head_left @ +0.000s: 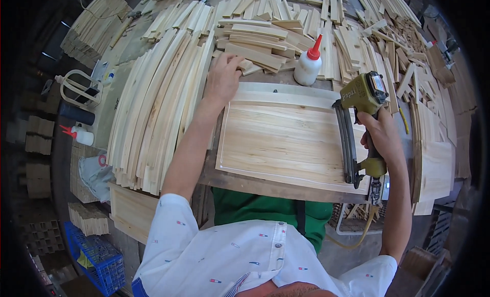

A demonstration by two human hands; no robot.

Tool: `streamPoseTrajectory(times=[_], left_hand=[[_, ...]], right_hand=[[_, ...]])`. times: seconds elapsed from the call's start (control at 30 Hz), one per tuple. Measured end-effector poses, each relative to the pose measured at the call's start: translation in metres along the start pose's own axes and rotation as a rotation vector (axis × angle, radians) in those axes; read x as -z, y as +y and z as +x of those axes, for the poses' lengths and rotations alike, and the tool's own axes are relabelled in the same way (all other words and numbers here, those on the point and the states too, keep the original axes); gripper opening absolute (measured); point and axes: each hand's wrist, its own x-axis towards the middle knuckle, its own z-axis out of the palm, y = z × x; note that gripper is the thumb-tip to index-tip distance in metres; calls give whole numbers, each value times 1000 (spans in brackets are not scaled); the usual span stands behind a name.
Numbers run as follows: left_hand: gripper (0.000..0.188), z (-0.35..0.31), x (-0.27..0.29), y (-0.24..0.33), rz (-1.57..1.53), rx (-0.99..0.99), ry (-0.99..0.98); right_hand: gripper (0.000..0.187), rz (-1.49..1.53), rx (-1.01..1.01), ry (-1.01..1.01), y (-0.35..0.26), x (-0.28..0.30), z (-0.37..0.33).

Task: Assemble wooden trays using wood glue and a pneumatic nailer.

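My right hand (382,136) grips an olive-green nail gun (360,92) by its handle. The tool stands over the right end of a pale wooden panel (286,138), its black magazine facing left. A thin white line of glue runs along the panel's left and near edges, and a pale strip lies along its far edge. At the panel's far left corner, my left hand (224,75) has its fingers bent around the end of a short wooden strip (247,68) in the pile. A white glue bottle (308,67) with a red nozzle stands behind the panel.
Long wooden strips (153,108) are stacked left of the panel; short strips (260,36) pile up behind it. Thin boards (434,159) stand at the right. A yellowish air hose (362,238) hangs below the nail gun. A second glue bottle (81,136) and a blue crate (97,261) are at left.
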Motion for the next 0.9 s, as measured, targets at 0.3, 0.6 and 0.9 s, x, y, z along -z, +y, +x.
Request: streamPoseTrajectory(times=[0.3, 0.6, 0.9], left_hand=[[28, 9, 12, 9, 38, -277, -219], [22, -99, 50, 89, -104, -303, -450], [28, -78, 21, 77, 56, 266, -271]], right_hand=[[30, -19, -4, -10, -1, -3, 2], [29, 4, 13, 7, 1, -4, -1], [31, -23, 38, 9, 4, -7, 3]])
